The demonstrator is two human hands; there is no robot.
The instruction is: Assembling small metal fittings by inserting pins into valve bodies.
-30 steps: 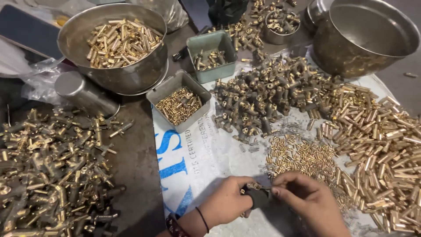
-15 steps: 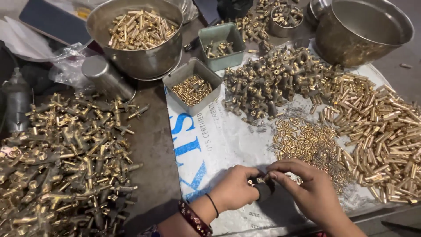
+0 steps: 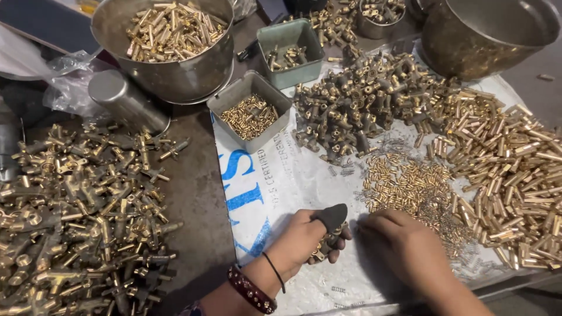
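Observation:
My left hand (image 3: pixel 309 241), with a black cap over the thumb, is closed around a small brass fitting (image 3: pixel 325 243) low on the white printed sack (image 3: pixel 275 187). A dark bead bracelet and a thin black band circle that wrist. My right hand (image 3: pixel 404 246) rests palm down just to the right, fingertips close to the fitting and beside a heap of tiny brass pins (image 3: pixel 410 184); I cannot tell whether it holds anything.
A big pile of assembled brass fittings (image 3: pixel 82 210) fills the left. Brass sleeves (image 3: pixel 351 111) and brass rods (image 3: pixel 515 169) lie on the sack. Behind stand a steel bowl of rods (image 3: pixel 170 35), two small trays (image 3: pixel 252 111) (image 3: pixel 290 47), a steel can (image 3: pixel 126 99) and a large pot (image 3: pixel 486 35).
The view has shifted, so the hands sit lower and more central. My right hand has drawn slightly away from the left and settled flat on the sack; my left still grips the fitting.

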